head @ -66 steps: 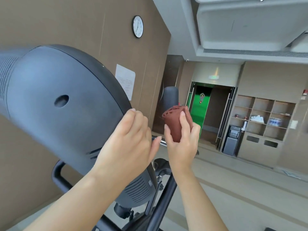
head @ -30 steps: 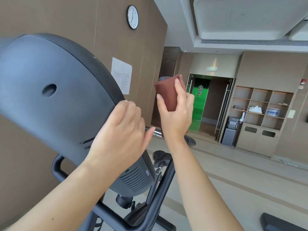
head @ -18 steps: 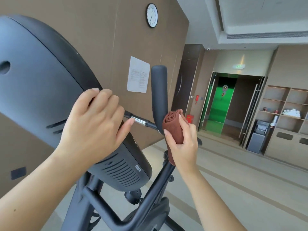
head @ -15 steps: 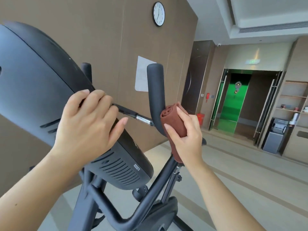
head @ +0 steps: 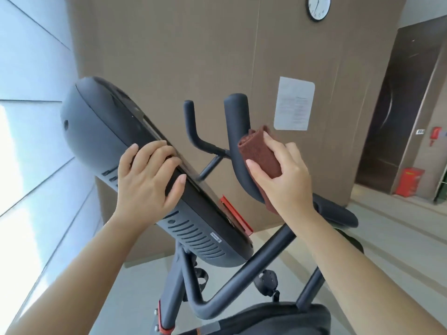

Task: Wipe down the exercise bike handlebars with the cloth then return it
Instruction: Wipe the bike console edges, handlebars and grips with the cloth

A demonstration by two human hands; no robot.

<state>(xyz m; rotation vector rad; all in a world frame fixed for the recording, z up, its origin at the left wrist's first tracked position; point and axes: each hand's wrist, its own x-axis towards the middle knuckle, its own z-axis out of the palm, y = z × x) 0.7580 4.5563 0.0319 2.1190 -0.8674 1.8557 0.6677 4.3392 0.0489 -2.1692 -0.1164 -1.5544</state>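
A folded dark red cloth (head: 260, 154) is pressed against the curved black right handlebar (head: 238, 131) of the exercise bike, held by my right hand (head: 281, 175). The bar's upright end rises above the cloth. A thinner left handlebar (head: 191, 124) stands behind it, joined by a crossbar. My left hand (head: 147, 182) grips the edge of the bike's big dark console (head: 108, 131), fingers over its front face and thumb on the side.
The bike's black frame tube (head: 244, 272) and seat (head: 263, 319) lie below my arms. A brown wall with a paper notice (head: 294, 103) and a clock (head: 318, 7) is close behind. A red box (head: 408, 181) sits on the floor at right. Bright window panels fill the left.
My view has swung left and down, showing both handlebars and the console's front. My right hand has kept the cloth on the right handlebar, slightly higher on its curve. My left hand stays on the console.
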